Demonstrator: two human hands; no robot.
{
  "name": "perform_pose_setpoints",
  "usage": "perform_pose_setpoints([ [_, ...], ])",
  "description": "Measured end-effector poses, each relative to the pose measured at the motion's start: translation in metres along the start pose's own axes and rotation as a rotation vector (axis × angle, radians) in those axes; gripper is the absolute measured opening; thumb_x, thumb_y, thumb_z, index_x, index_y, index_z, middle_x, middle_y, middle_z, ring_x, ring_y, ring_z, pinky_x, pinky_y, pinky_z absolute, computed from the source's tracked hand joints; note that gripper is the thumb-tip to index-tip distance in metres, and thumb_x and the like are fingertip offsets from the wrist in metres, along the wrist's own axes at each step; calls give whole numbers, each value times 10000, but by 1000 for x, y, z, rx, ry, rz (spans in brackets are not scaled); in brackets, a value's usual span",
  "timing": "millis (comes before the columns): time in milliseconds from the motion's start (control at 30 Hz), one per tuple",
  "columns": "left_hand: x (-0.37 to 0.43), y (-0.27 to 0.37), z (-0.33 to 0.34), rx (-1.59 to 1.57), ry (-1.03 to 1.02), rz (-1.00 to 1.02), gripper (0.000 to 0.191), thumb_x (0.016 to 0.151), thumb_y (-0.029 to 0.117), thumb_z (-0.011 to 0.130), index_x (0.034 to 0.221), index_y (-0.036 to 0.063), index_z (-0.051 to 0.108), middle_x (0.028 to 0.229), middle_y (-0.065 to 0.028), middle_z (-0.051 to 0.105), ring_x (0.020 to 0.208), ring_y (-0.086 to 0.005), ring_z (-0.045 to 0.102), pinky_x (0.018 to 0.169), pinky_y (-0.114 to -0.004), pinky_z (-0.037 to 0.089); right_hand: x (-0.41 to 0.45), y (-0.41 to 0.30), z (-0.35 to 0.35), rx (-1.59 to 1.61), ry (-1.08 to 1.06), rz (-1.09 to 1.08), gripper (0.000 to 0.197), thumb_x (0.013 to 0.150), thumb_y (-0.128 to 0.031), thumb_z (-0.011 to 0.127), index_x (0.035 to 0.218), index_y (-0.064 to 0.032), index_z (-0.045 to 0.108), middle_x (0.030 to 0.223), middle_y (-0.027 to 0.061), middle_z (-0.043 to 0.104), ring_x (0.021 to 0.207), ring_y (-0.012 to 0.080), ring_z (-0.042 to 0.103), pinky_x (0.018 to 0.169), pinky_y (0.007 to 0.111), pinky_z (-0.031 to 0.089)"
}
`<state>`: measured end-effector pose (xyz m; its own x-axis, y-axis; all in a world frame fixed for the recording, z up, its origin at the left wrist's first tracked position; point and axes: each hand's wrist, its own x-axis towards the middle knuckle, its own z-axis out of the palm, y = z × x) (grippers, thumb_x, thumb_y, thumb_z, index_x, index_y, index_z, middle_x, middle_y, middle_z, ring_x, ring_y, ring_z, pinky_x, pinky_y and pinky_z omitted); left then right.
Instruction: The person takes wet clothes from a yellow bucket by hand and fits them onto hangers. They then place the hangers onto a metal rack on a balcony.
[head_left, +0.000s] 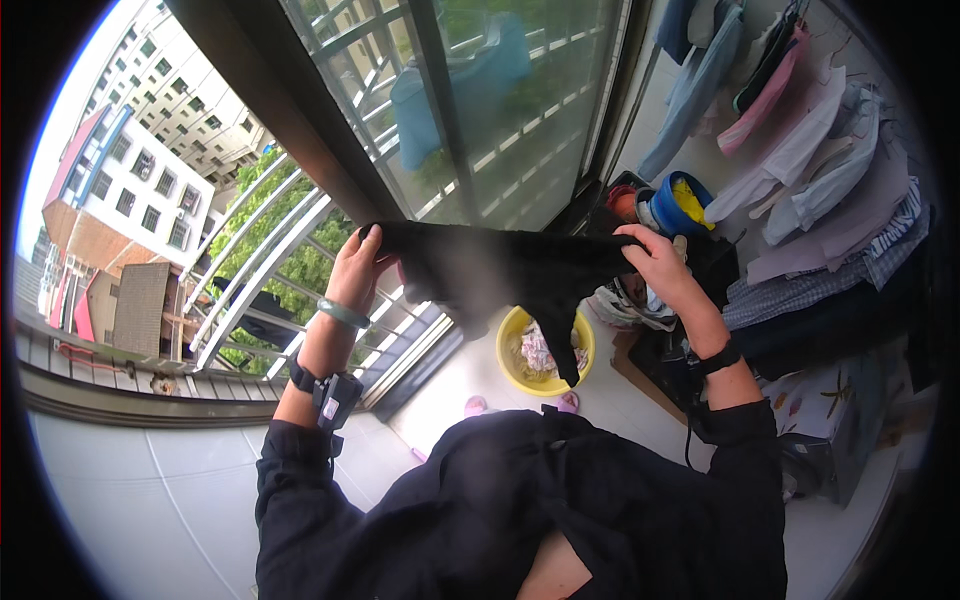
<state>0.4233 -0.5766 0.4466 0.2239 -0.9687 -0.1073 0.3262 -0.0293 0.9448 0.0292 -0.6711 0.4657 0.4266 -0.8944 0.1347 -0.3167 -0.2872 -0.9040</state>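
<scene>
A black garment (517, 262) is stretched out sideways between my two hands. My left hand (355, 266) grips its left upper corner, thumb on top. At the opposite corner my right hand (656, 262) pinches the edge between thumb and fingers. From the right part of the cloth a narrow piece hangs down in front of a yellow basin (505, 371) on the floor. Crumpled patterned cloth (536, 349) lies in the basin, partly hidden by the hanging piece. What kind of garment it is, I cannot tell.
Several shirts (795, 157) hang on hangers along the right. A blue bucket (671, 206) with a yellow cloth (690, 202) stands behind my right hand. On the left, white metal railings (262, 277) run outside the window opening, beside a sliding glass pane (517, 112).
</scene>
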Motion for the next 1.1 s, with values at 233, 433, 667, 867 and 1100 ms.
perform_pose_setpoints([
  [233,-8,-20,-1,-670,154,-479,215,892,136,441,1043,-2,506,1049,-155,538,955,-291,529,868,-434,428,-2,-6,9,-136,67,-138,172,816,-108,513,923,25,536,771,57,538,735,115,495,702,241,412],
  [433,-5,-8,15,-780,-121,-498,246,866,195,478,1013,3,521,963,-120,599,858,-256,586,772,-397,486,2,11,6,-43,56,61,164,825,-124,520,910,15,509,709,22,488,671,91,452,634,238,394],
  [667,-30,-1,4,343,-420,-297,325,752,-31,579,1062,50,523,933,-5,556,884,-109,539,784,-251,437,17,22,-3,186,153,64,130,834,-132,559,815,-19,498,682,-42,444,635,39,398,576,204,356],
  [867,-45,64,-7,1276,50,551,295,640,-121,478,892,16,543,838,-109,541,780,-242,541,715,-286,441,23,-18,-46,-76,297,-142,127,831,-110,567,787,-11,501,686,-27,488,626,52,438,571,213,387],
  [1100,-66,-50,-46,1499,-500,-20,173,688,4,545,856,41,554,843,-174,559,841,-333,560,757,-390,458,2,38,18,-608,-234,-189,143,783,-131,567,882,-48,506,748,183,552,703,366,559,640,390,466],
])
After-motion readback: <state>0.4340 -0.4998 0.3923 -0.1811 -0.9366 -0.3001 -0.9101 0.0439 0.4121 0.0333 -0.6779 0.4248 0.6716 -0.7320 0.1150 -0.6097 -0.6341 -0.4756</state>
